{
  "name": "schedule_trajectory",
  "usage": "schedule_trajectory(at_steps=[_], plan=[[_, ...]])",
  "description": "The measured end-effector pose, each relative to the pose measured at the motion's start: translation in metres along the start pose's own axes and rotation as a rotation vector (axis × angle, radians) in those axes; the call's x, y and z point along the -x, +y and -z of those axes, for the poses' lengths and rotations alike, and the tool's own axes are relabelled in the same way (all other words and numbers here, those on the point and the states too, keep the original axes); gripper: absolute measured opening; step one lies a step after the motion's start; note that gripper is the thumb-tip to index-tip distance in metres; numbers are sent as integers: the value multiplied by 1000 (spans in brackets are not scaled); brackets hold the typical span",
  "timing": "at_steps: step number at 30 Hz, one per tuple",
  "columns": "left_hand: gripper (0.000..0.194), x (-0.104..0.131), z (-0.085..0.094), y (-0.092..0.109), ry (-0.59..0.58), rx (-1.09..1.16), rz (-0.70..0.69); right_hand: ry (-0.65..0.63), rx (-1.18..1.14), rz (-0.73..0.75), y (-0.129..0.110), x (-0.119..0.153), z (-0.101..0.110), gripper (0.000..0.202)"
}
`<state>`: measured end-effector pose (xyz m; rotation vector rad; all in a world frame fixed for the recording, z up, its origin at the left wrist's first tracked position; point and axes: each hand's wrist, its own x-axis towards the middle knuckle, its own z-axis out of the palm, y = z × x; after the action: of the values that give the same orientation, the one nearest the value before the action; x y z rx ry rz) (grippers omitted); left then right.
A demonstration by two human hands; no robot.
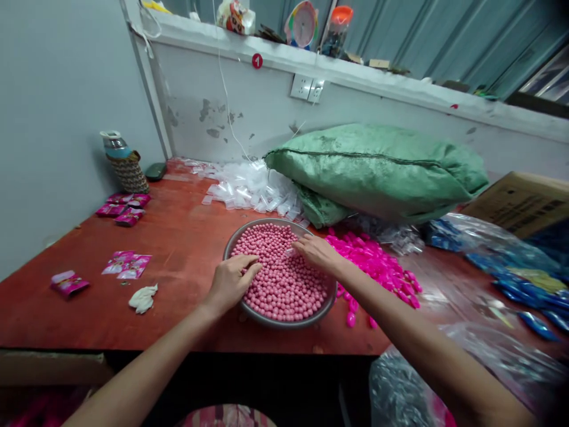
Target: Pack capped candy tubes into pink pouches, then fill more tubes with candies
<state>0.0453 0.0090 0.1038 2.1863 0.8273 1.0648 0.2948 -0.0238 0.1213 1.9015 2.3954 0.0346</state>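
Note:
A round grey bowl [291, 324] full of small pink beads [284, 296] stands near the table's front edge. My left hand [233, 281] is over the bowl's left side, fingers bent, thumb apart from them, with nothing visible between. My right hand [316, 252] reaches over the bowl's right side, fingertips down at the beads. Its fingers are closed on a small clear plastic tube [291, 252], partly hidden by the hand. Bright pink plastic pieces [377, 261] lie heaped to the right of the bowl. Behind it is a pile of clear plastic tubes [253, 187].
A large green sack [382, 169] lies at the back, beside a cardboard box [520, 204]. Blue packets [524, 290] and clear plastic bags [498, 350] are on the right. Pink packets [69, 283], a crumpled white tissue [143, 299] and a bottle in a woven holder [127, 169] stand left.

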Motion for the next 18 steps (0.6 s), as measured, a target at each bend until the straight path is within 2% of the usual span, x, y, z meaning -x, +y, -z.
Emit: schedule_trajectory(at_steps=[3,6,10,14,18], plan=[[19,0,1,-1,27,31,-3,-57,-10,41,-8,-6,-1,19],[20,0,2,-2,29,42,-4,-94,-68,67,-23,-15,-11,15],[22,-2,3,-5,0,34,-22,-69,-129,-13,-32,-18,-19,22],[23,-4,2,-7,-63,-14,-47,-42,-153,-72,-29,-12,-14,19],[23,-2,0,-5,-72,-49,-50,-82,-90,12,-33,-10,-5,16]])
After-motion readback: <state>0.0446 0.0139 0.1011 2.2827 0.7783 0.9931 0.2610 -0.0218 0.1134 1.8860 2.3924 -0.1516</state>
